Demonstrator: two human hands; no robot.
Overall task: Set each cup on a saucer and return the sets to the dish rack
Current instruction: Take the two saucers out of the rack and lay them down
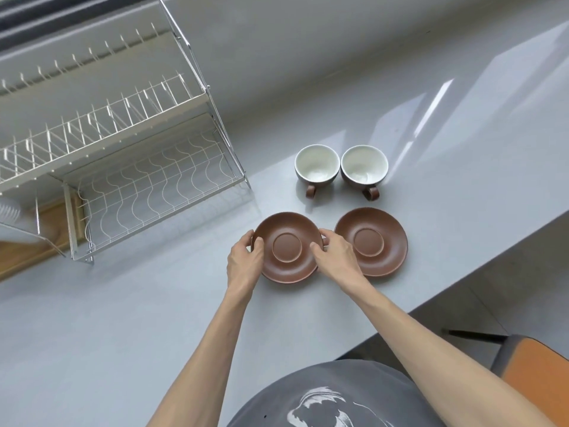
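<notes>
Head view, looking down on a grey table [154,318]. Left hand [244,260] and right hand [337,255] grip opposite rims of the left round brown ceramic saucer [286,266], fingers curled over its edges. Second brown saucer [371,241] lies just beside it to the right. Two brown cups with white interiors [317,163] [364,163] stand upright behind, handles toward the person. White wire dish rack [123,167] sits left.

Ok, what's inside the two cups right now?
Nothing visible: the left cup and right cup both show bare white interiors. The near inner walls are hidden by the rims.
</notes>
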